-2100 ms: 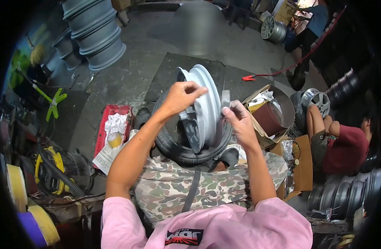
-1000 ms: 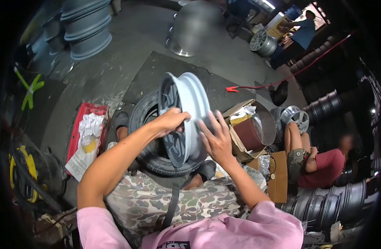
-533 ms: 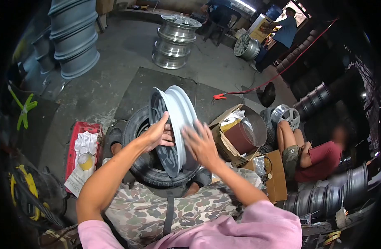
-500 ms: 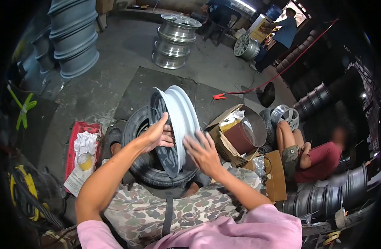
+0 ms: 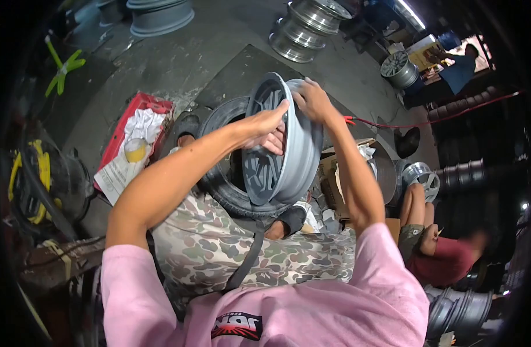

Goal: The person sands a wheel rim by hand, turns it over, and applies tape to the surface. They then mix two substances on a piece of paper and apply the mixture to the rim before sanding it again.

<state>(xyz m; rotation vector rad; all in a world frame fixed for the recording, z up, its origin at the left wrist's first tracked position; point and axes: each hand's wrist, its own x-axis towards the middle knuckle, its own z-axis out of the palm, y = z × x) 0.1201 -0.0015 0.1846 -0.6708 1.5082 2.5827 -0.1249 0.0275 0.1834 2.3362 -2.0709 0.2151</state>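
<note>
A grey-primed wheel rim [image 5: 300, 156] stands on edge, slightly tilted, over a black tire [image 5: 222, 202] lying flat in front of me. My left hand [image 5: 267, 128] holds the rim from its spoked side, thumb against the lip and fingers curled inward, partly in shadow. At the top of the barrel, my right hand [image 5: 313, 100] rests with bent fingers over the surface; the fingertips are slightly blurred. No tool shows in either hand.
At left are a red crate [image 5: 118, 136] holding white cloth and a tape roll, and a green cross-shaped stand [image 5: 61, 69]. Stacked polished rims [image 5: 303, 37] stand ahead. Cardboard boxes [image 5: 333, 188] and a seated person [image 5: 445, 254] are at right. Another person [image 5: 459, 69] stands farther back.
My right hand has moved from the lower near side of the barrel up to its top. The left hand stays on the spoked side. My view has shifted, moving the surroundings in frame.
</note>
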